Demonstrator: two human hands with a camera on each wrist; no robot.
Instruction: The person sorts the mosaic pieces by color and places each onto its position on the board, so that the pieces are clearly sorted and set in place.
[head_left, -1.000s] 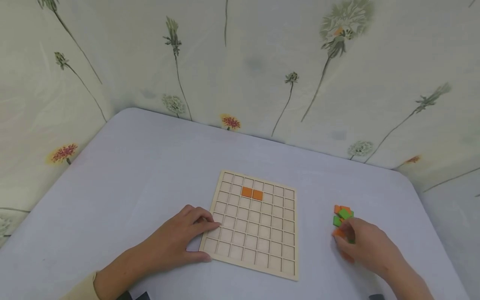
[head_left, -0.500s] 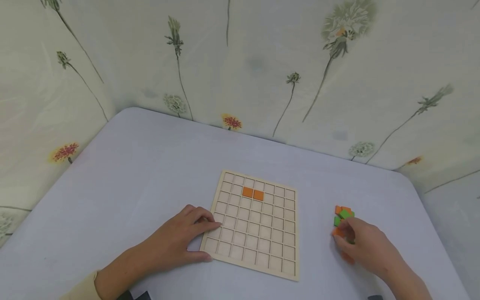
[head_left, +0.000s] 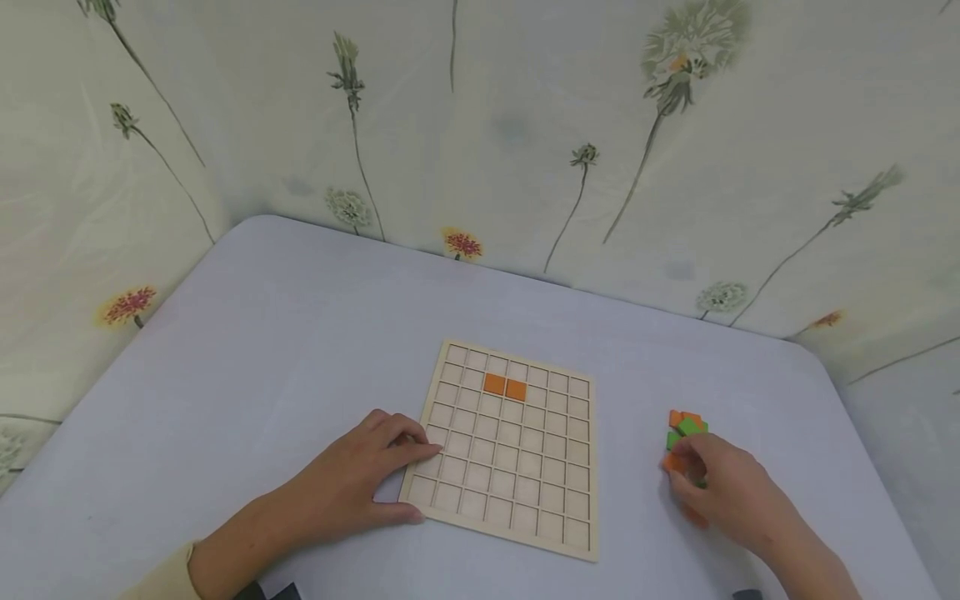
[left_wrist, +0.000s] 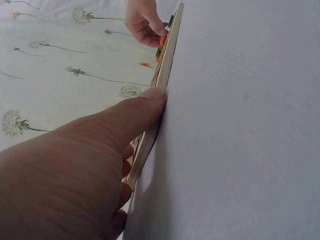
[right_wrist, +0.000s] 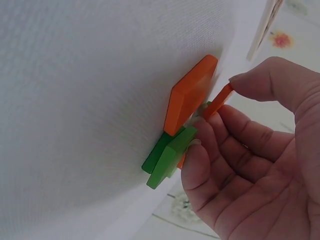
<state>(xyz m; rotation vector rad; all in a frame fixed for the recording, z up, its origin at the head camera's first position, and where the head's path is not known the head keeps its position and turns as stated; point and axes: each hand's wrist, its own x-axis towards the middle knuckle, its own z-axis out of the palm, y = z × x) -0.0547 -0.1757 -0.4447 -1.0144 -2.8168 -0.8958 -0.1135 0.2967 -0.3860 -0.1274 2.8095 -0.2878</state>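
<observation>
A pale wooden grid board (head_left: 506,458) lies on the table. Two orange tiles (head_left: 494,384) sit side by side in its second row from the back. My left hand (head_left: 352,471) rests at the board's left edge, thumb (left_wrist: 150,97) against the side and fingers relaxed over the rim. To the right of the board, my right hand (head_left: 731,492) pinches an orange tile (right_wrist: 219,101) between thumb and fingers. Close beside those fingers are a larger-looking orange tile (right_wrist: 192,95) and a light green tile (right_wrist: 172,155). The hand partly hides the pile in the head view.
Several green and orange tiles (head_left: 688,427) lie heaped just beyond the right hand. A white cloth covers the table (head_left: 337,317). Behind it stands a backdrop (head_left: 510,133) printed with dandelions. Dark objects (head_left: 285,592) poke in at the bottom edge.
The orange tile in my right fingers has shifted very slightly up and left, with the hand. The left hand, board and its two tiles stay put.
</observation>
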